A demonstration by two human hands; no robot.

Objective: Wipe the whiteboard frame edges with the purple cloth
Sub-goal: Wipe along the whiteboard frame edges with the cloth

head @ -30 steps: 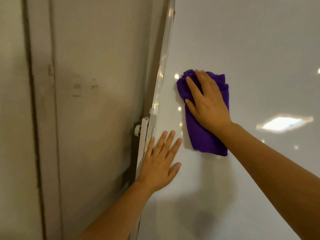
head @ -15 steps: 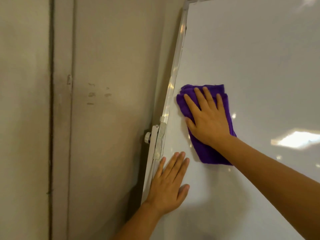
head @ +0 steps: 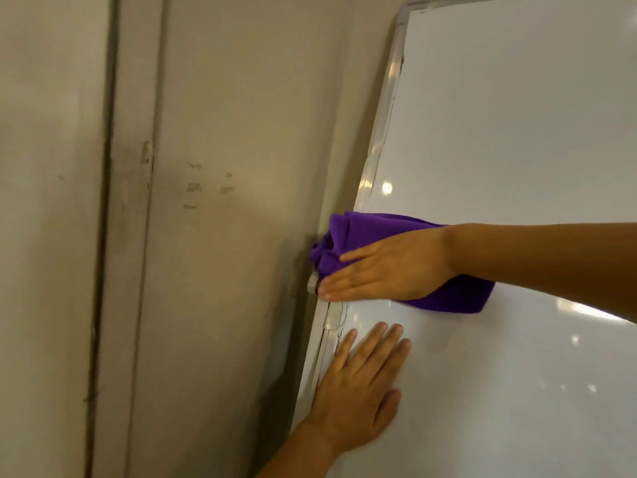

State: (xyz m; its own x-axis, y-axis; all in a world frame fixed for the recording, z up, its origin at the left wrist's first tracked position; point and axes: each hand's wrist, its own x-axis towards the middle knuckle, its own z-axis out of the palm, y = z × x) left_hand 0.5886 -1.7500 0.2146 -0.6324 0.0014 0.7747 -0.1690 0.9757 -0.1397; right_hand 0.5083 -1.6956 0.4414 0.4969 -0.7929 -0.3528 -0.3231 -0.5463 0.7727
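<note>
Right hand (head: 382,270), fingers straight and flat, presses the purple cloth (head: 348,236) against the left edge of the whiteboard frame (head: 386,108), the cloth bunched over the rail just above a metal bracket (head: 332,317). Flat pressure of this kind probably keeps the fabric in contact with the narrow rail during the wipe. Left hand (head: 358,391), open with fingers spread, rests on the whiteboard (head: 517,150) surface below, apparently to steady the board. Beige wall (head: 224,132) lies behind. No brand, label or legible writing is visible; faint marks on the wall cannot be read.
</note>
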